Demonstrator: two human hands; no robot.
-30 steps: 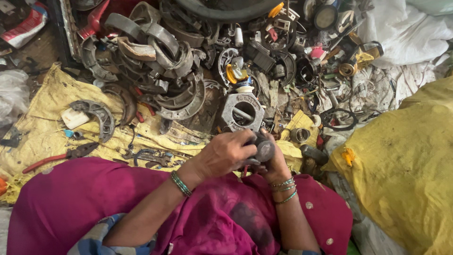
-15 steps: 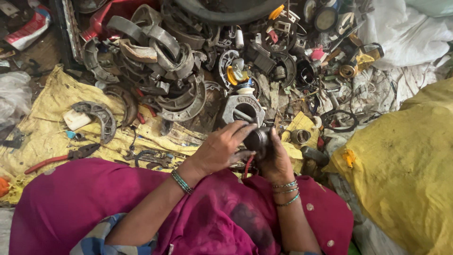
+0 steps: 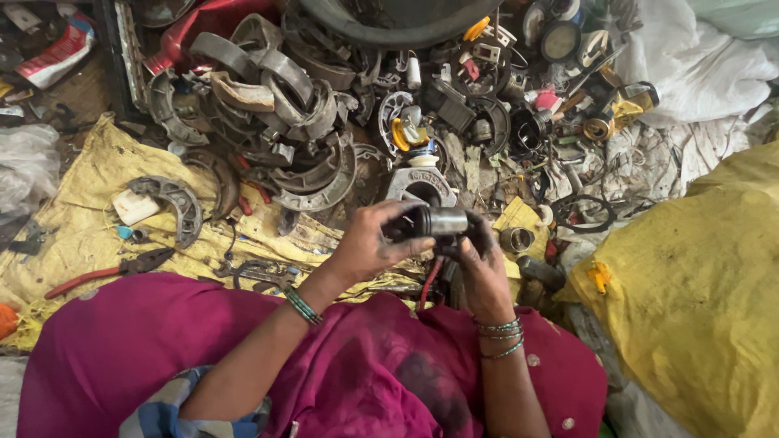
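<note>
A yellow cloth (image 3: 73,219) covered the floor, its far edge buried under curved brake shoes (image 3: 308,162). Above the magenta lap (image 3: 146,341), the left hand (image 3: 369,247) and right hand (image 3: 479,272) were both closed around a small metal cylinder (image 3: 445,221) (greasy-looking). It could have slipped into the scrap and been lost.

Heap of curved grey metal brake shoes (image 3: 284,122) blocking my forward-left reach, bulging yellow woven sack (image 3: 698,300) walling my right, red-handled pliers (image 3: 105,272) on flat yellow sheet (image 3: 81,195), passable left.
</note>
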